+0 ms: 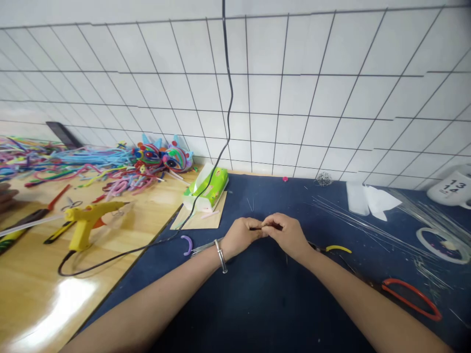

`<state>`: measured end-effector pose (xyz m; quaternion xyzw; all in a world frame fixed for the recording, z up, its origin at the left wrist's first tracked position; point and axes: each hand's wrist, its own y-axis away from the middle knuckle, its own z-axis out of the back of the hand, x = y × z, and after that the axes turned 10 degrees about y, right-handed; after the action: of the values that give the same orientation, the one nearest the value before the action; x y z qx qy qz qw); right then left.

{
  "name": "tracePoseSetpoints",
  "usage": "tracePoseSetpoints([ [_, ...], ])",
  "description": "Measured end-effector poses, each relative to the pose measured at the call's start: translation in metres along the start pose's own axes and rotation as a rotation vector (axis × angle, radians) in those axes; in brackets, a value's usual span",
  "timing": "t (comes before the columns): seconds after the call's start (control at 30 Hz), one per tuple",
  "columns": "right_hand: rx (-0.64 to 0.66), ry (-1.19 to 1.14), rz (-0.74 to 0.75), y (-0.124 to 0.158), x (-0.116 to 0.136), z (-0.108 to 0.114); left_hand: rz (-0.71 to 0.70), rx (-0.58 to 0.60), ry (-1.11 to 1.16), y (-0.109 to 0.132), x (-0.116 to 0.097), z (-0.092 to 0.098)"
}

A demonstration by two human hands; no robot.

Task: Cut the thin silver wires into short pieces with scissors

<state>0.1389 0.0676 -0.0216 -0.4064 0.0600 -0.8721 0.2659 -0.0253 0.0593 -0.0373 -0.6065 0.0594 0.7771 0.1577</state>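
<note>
My left hand [243, 236] and my right hand [286, 234] meet fingertip to fingertip above the dark blue mat [235, 304]. Both are closed in a pinch. Whatever lies between the fingers is too small or too hidden to name. Just beyond the hands, two short thin wires [250, 204] form a narrow V; I cannot tell whether they join what is pinched. Beside my left wrist lie a purple curved handle [187, 245] and some thin wires [204, 247]. A tool with a yellow handle [338, 248] is partly covered by my right wrist.
Long wires [353, 218], white paper pieces [379, 201], red-handled pliers [412, 294] and a mug [452, 189] are to the right. On the left are a tissue pack [211, 189], a yellow glue gun [88, 220] with a hanging cord, colourful pipe cleaners [91, 159] and another person's hand [6, 196].
</note>
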Motion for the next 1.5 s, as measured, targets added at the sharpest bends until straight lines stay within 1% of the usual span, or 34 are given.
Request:
tracePoseSetpoints([
  [0.1,-0.031,0.032,0.005,0.000,0.000,-0.002,-0.011,-0.023,0.019,0.001,0.003,-0.003],
  [0.27,-0.007,0.052,0.007,0.001,0.000,-0.005,-0.027,-0.064,-0.140,0.003,0.010,-0.007],
  [0.37,-0.023,0.067,0.022,0.002,-0.001,-0.005,-0.045,-0.058,-0.166,0.003,0.011,-0.008],
  [0.5,-0.042,0.110,0.113,0.005,-0.005,-0.004,-0.071,-0.040,-0.124,0.003,0.008,-0.008],
  [0.67,-0.032,0.164,0.242,0.007,-0.009,-0.003,-0.061,-0.053,-0.053,0.004,0.007,-0.009],
  [0.83,-0.023,0.167,0.276,0.007,-0.010,-0.001,-0.045,-0.032,0.006,0.005,0.007,-0.010],
  [0.97,-0.028,0.124,0.239,0.008,-0.010,-0.003,-0.051,-0.030,-0.025,0.005,0.005,-0.011],
  [1.1,-0.057,0.052,0.124,0.008,-0.007,-0.004,-0.082,-0.059,-0.108,0.004,0.004,-0.011],
  [1.23,-0.051,-0.003,0.037,0.007,-0.002,-0.001,-0.135,-0.092,-0.155,0.005,0.001,-0.012],
  [1.3,-0.027,-0.073,0.015,0.006,0.001,0.003,-0.129,-0.094,-0.134,0.006,-0.002,-0.011],
  [1.37,0.034,-0.206,-0.022,0.004,0.005,0.009,-0.106,-0.057,-0.051,0.007,-0.008,-0.008],
  [1.5,0.222,-0.488,-0.107,0.003,0.016,0.022,-0.051,0.152,0.234,0.009,-0.022,-0.002],
])
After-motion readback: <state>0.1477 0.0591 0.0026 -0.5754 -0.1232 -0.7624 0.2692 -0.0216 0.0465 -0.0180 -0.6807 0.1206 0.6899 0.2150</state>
